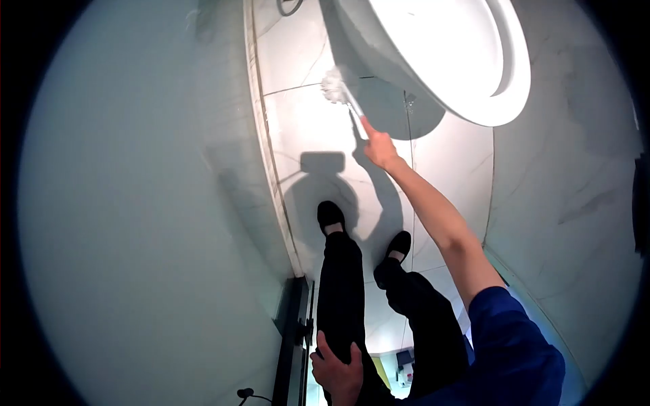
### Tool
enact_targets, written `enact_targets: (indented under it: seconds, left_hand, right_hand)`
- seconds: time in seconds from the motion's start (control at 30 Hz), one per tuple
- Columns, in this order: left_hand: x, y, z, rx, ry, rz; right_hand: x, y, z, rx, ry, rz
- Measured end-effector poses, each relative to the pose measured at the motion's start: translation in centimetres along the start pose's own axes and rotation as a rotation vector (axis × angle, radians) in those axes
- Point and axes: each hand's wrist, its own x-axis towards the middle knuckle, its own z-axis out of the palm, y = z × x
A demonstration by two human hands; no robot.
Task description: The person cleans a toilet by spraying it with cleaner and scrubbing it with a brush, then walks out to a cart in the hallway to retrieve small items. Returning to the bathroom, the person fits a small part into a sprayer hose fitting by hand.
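My right hand (381, 149) is closed around the white handle of a toilet brush (356, 107), index finger stretched along it. The brush's round white bristle head (333, 85) is over the pale tiled floor (291, 122), left of the toilet's base; whether it touches the tiles I cannot tell. Up and to the right is the white toilet (506, 101), its oval rim facing up. Low in the view, my left hand (338, 371) rests by my dark trouser leg, fingers apart and holding nothing.
A smooth pale panel (149, 203) fills the left side, with a dark frame (290, 338) at its lower end. A marbled wall (569, 203) stands on the right. My black shoes (330, 214) are on the floor. Small items (405, 369) lie behind my legs.
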Motion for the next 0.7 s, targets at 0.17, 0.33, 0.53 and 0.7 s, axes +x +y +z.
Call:
enact_targets:
  seconds: [0.17,0.33,0.53,0.7]
  left_hand:
    - [0.6,-1.3,-0.4,-0.115,-0.055,-0.032]
    - [-0.4,-1.9,0.8,-0.089,-0.043,-0.043]
    - [-1.5,-2.1,0.5,-0.136,-0.098,-0.063]
    - [-2.4,-3.5,2.1,-0.182,-0.058,-0.009]
  right_hand:
    - [-10.7,-2.6,-0.5,-0.227,-0.487,-0.094]
    - [-6.0,-4.0,2.7,0.057,-0.192,-0.079]
    - [-10.1,-8.6,4.2,-0.39,-0.553,-0.356]
    - [-15.5,-0.4,-0.3,-0.919,-0.79,-0.728]
